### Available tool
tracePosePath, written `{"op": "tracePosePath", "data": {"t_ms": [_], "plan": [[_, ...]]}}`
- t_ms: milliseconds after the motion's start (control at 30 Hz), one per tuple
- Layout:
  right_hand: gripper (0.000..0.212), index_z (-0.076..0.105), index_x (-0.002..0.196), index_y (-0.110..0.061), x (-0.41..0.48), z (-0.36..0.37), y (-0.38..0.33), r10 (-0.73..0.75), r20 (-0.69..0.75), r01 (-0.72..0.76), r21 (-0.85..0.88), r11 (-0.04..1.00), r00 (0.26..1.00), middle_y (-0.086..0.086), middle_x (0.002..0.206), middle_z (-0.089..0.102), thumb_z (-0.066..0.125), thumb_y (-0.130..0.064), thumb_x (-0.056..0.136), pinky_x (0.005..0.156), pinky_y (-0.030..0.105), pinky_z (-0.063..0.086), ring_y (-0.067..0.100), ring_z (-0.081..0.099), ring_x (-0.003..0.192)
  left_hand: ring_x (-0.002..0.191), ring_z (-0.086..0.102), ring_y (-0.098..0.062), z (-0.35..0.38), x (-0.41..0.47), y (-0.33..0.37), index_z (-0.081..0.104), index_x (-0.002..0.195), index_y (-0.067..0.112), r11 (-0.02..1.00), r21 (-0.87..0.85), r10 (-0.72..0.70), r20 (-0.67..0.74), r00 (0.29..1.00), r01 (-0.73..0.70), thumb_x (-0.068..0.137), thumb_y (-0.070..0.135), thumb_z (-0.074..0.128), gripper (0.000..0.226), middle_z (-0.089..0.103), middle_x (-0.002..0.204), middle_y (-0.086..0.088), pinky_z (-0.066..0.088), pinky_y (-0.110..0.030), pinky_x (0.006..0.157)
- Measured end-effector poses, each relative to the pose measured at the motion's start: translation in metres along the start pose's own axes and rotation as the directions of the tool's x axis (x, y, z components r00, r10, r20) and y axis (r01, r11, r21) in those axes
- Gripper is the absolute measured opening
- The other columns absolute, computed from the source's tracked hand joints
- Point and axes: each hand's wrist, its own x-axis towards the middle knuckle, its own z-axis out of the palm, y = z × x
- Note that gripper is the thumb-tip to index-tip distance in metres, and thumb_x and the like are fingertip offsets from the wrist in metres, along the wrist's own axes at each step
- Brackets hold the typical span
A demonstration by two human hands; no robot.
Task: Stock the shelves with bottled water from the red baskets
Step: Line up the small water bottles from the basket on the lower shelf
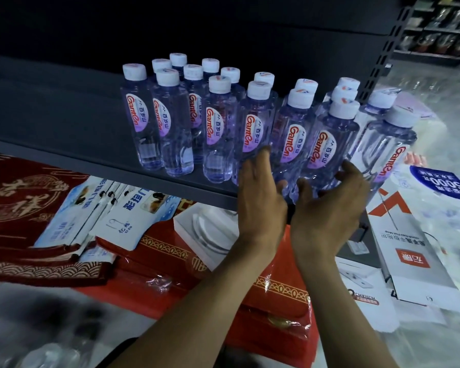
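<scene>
Several clear water bottles [170, 120] with white caps and red-lettered labels stand in rows on a dark shelf [64, 123]. My left hand [260, 192] is at the shelf's front edge, palm toward the bottles, its straight fingers lying against the lower part of a front bottle [252, 123]. My right hand [332, 200] curls thumb and fingers round the base of another front bottle [327, 139], which leans slightly right. One more bottle [383, 144] stands at the shelf's right end. No red basket is in view.
Under the shelf lie red patterned mats [24, 208], white packaged goods [112, 213], a white box [210, 232] and red wrapped packs [276, 301]. White cartons [409, 256] and plastic-wrapped packs [441, 187] sit at the right. An upright shelf post [383, 57] rises at the shelf's right end.
</scene>
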Motion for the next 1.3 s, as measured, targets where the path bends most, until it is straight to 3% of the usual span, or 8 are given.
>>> {"op": "tracePosePath", "data": {"t_ms": [367,533,633,733,833,967,1167,1300], "plan": [[0.064,0.043,0.136,-0.019,0.005,0.004,0.001,0.007,0.017,-0.008,0.050,0.999,1.000,0.004,0.129,0.052,0.074,-0.014,0.081,0.084,0.043,0.052,0.028,0.063,0.106,0.113,0.049,-0.032,0.004,0.003,0.005,0.049,0.119,0.009,0.999,0.005,-0.051,0.003,0.999,0.051,0.086,0.007,0.066,0.037,0.049,0.120,-0.013,0.046,-0.046,0.089],[0.049,0.049,0.125,-0.011,0.004,-0.013,0.005,0.051,-0.085,-0.036,0.172,0.984,0.995,0.008,0.119,0.051,0.067,-0.010,0.080,0.071,0.003,0.035,0.017,0.055,0.094,0.120,0.047,-0.023,0.000,-0.006,0.003,0.044,0.129,0.016,0.999,0.039,-0.039,0.057,0.998,0.037,0.091,0.019,0.064,0.043,0.046,0.127,-0.005,0.048,-0.039,0.093],[0.054,0.045,0.128,-0.008,0.015,-0.027,0.020,0.098,-0.195,-0.064,0.173,0.983,0.976,0.015,0.123,0.045,0.065,-0.007,0.077,0.085,0.019,0.039,0.024,0.049,0.108,0.119,0.048,-0.021,0.000,-0.013,0.002,0.041,0.130,0.017,0.997,0.076,-0.003,0.091,0.996,-0.004,0.090,0.024,0.068,0.049,0.047,0.127,-0.005,0.046,-0.032,0.094],[0.061,0.039,0.134,-0.018,0.027,-0.036,0.041,0.153,-0.052,-0.144,0.151,0.978,0.987,0.014,0.130,0.045,0.062,-0.011,0.078,0.089,0.024,0.041,0.026,0.051,0.113,0.118,0.049,-0.021,0.003,-0.014,-0.001,0.040,0.130,0.017,0.995,0.101,0.013,0.091,0.996,-0.022,0.086,0.027,0.073,0.056,0.047,0.127,-0.007,0.048,-0.031,0.093],[0.054,0.044,0.129,-0.028,0.034,-0.041,0.052,0.120,0.093,-0.130,0.111,0.985,0.988,-0.002,0.120,0.061,0.065,-0.015,0.081,0.092,0.042,0.052,0.022,0.064,0.103,0.116,0.050,-0.022,0.009,-0.013,-0.002,0.039,0.127,0.018,0.992,0.125,-0.010,0.059,0.998,0.003,0.083,0.031,0.076,0.059,0.046,0.125,-0.007,0.052,-0.032,0.089],[0.053,0.047,0.127,-0.029,0.036,-0.041,0.055,0.090,0.136,-0.107,0.122,0.987,0.987,-0.011,0.113,0.060,0.072,-0.016,0.082,0.087,0.039,0.056,0.016,0.066,0.096,0.116,0.050,-0.022,0.015,-0.013,-0.002,0.039,0.125,0.016,0.988,0.156,-0.010,0.011,1.000,0.009,0.081,0.032,0.077,0.060,0.048,0.124,-0.009,0.048,-0.024,0.083],[0.058,0.044,0.131,-0.017,0.030,-0.038,0.053,0.109,0.029,-0.111,0.055,0.992,0.994,0.008,0.126,0.052,0.069,-0.019,0.079,0.091,0.039,0.047,0.020,0.054,0.105,0.114,0.050,-0.022,0.007,-0.009,0.002,0.040,0.127,0.015,0.981,0.196,0.002,0.066,0.998,-0.015,0.086,0.029,0.072,0.054,0.047,0.124,-0.007,0.048,-0.029,0.083],[0.047,0.049,0.125,-0.007,0.006,-0.044,0.028,-0.102,-0.032,0.100,-0.059,0.993,0.994,0.019,0.124,0.048,0.059,-0.009,0.079,0.092,0.047,0.043,0.035,0.049,0.114,0.111,0.050,-0.026,-0.027,-0.003,-0.003,0.043,0.130,0.016,0.903,0.372,0.155,0.182,0.971,-0.213,0.091,0.033,0.060,0.045,0.050,0.123,-0.009,0.051,-0.039,0.083]]}}
